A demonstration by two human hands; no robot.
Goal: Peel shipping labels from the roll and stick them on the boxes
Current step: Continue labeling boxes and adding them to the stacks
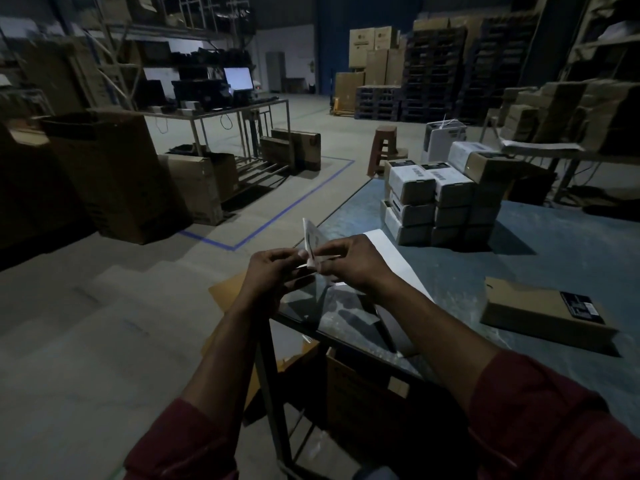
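Both hands are meeting over the near corner of the table (pixel 540 251), the left hand (pixel 273 271) and right hand (pixel 349 263) both pinching a white shipping label (pixel 311 241) that's sticking up between the fingertips. A flat cardboard box (pixel 540 315) is lying off to the right, and a stack of small boxes (pixel 436 206) is sitting farther back on the tabletop

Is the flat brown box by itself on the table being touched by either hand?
No: both hands pinch a label, clear of the box.
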